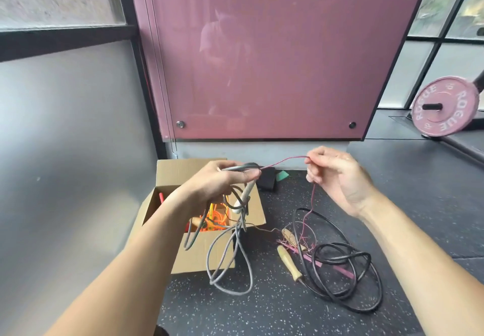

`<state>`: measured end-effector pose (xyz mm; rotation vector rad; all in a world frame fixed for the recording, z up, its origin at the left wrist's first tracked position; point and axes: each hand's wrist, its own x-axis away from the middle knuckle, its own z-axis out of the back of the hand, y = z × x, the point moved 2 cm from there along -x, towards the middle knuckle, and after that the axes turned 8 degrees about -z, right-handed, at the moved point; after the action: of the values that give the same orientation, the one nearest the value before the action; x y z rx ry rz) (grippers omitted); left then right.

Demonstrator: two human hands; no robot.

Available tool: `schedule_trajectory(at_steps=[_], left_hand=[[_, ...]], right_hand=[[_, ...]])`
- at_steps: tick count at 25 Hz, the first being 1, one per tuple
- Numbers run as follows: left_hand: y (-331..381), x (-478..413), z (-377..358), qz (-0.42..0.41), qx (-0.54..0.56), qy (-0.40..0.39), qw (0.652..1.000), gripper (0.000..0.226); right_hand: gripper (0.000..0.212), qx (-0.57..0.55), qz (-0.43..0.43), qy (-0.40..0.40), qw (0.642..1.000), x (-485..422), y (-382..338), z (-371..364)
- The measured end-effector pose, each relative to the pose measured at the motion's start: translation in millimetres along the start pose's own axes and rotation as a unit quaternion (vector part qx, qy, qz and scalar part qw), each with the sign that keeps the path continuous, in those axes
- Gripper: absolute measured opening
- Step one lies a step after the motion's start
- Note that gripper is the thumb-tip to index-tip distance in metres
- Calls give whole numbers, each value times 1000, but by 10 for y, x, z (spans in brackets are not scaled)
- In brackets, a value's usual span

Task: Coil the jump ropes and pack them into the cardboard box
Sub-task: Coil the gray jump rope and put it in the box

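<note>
Gripping looped grey jump rope (242, 166) in left hand (220, 181) over brown cardboard box (193, 259); pinching thin red cord (285, 159) in raised right hand (337, 178).

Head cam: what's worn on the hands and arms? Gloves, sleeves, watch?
Nothing worn. Left hand and right hand: no gloves, rings or watch visible. Left forearm and right forearm bare to the frame edge; no sleeve in view.

Illumination: soft, even daylight from the windows (455, 5) above and right of the right hand (337, 178). Shadows: faint. The glossy pink panel (262, 47) above both grips carries pale reflections. Focus: the grey rope (239, 167) gripped by the left hand (222, 181) and the red cord (285, 159) pinched by the right are sharp. Far left of the grips, the wall smears. Straight edges bow near the borders.
</note>
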<state>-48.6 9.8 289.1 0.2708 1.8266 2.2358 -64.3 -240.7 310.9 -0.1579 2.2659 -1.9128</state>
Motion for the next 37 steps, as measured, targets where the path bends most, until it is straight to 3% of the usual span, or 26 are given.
schedule_trajectory(at_steps=[2,5,7,8,9,10,11,12,14,16,17,19,20,23,25,28,30,32,33,35,37], left_hand=[[23,-11,39,7,52,58,997,42],[-11,-61,264,27,180,243,953,28],[26,-45,377,14,295,272,916,34],[64,-30,400,3,336,260,905,39],[118,-13,398,-5,360,241,901,42],[176,2,363,-10,371,216,903,43],[230,7,296,-11,369,187,910,44],[283,3,198,-11,356,152,922,44],[362,-14,-27,-13,313,81,946,49],[405,-22,-215,-17,284,27,958,55],[411,-23,-266,-20,284,13,959,56],[413,-26,-274,-20,293,14,956,52],[403,-31,-239,-20,295,22,955,48],[353,-25,-170,-44,232,80,968,25],[277,-28,-212,-68,146,104,981,47],[172,-8,-375,-54,63,11,997,68],[164,-9,-434,-29,101,-59,993,59],[199,-36,-437,-35,118,-64,990,35],[197,-47,-422,-30,111,-48,992,32],[152,-71,-338,-18,85,18,996,32],[78,-105,-134,-13,106,132,986,31]], right_hand=[[29,-1,-1,-15,1000,16,-49,6],[48,-105,10,180,978,-35,-138,295],[40,-119,-3,390,913,21,-94,667],[34,-5,-59,499,864,75,-15,847],[25,146,-132,560,805,111,86,953],[24,259,-170,562,767,123,150,924],[34,331,-174,514,772,106,201,816],[43,365,-149,432,811,66,217,650],[62,386,-93,189,898,-45,242,167],[85,428,-90,-7,899,-109,381,-309],[76,444,-91,-48,890,-135,472,-482],[27,426,-99,-31,899,-212,591,-611],[21,404,-98,-23,909,-249,610,-629],[25,334,-74,33,939,-333,565,-677],[24,202,-55,75,975,-360,483,-742],[24,-16,-92,70,993,-372,278,-886],[30,-79,-108,65,989,-389,180,-885],[35,-30,-86,93,992,-405,140,-827],[38,80,-63,109,989,-416,127,-771],[47,275,-30,137,951,-401,68,-615],[47,203,-41,148,967,-367,16,-405]])
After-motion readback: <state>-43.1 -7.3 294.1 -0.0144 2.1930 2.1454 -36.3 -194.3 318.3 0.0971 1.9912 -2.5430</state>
